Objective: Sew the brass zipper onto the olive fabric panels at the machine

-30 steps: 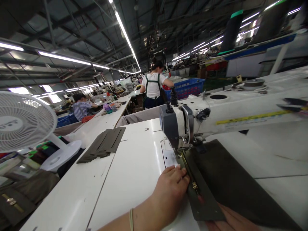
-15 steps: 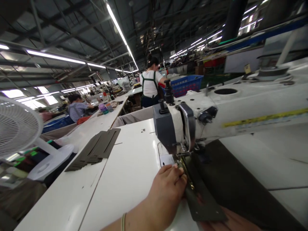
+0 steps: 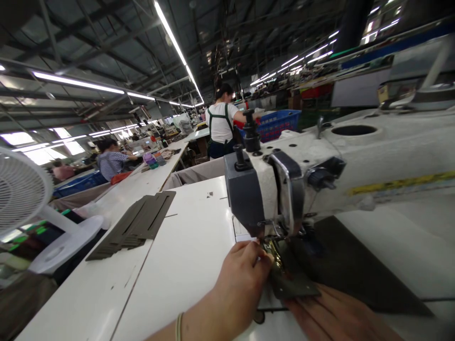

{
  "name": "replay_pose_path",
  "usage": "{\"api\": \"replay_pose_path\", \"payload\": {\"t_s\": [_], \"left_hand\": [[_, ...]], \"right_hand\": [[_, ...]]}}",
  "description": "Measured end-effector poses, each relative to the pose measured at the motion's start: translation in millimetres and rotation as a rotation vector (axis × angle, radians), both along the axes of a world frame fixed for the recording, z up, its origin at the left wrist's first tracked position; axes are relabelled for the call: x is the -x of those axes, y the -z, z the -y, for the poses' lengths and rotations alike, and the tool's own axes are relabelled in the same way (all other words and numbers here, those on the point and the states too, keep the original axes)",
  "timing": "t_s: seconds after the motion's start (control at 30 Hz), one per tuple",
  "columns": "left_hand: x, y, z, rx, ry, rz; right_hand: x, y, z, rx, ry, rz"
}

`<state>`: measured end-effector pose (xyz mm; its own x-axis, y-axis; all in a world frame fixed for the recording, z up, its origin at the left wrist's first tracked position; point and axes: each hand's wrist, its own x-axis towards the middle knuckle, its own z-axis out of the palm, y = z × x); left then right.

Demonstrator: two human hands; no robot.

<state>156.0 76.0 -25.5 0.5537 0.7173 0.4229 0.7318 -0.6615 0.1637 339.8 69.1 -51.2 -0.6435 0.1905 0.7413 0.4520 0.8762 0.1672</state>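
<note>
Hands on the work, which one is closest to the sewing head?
The left hand, with the wrist band: its fingertips are beside the zipper, while the right hand sits farther back at the panel's near edge.

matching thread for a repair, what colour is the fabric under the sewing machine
Dark olive-grey fabric, clearest in the head view.

Strip lights glare white overhead against a dim roof, and the windows on the far left are washed out. Near my left hand, the white table reflects bright streaks, while the cloth looks dark, its detail murky. The zip glints. I see the edges stretched and softly blurred.
</note>
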Motion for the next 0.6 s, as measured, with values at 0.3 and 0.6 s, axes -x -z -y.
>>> {"api": "replay_pose_path", "payload": {"t_s": [0.3,0.6], "left_hand": [[-2.6,-18.2,13.5,0.157,-0.088,0.030],[-5.1,-5.5,20.9,0.166,-0.149,0.122]], "right_hand": [[-8.8,-20.0,-13.7,0.058,0.093,-0.028],[-5.6,-21.0,-47.7,0.574,-0.005,0.105]]}}
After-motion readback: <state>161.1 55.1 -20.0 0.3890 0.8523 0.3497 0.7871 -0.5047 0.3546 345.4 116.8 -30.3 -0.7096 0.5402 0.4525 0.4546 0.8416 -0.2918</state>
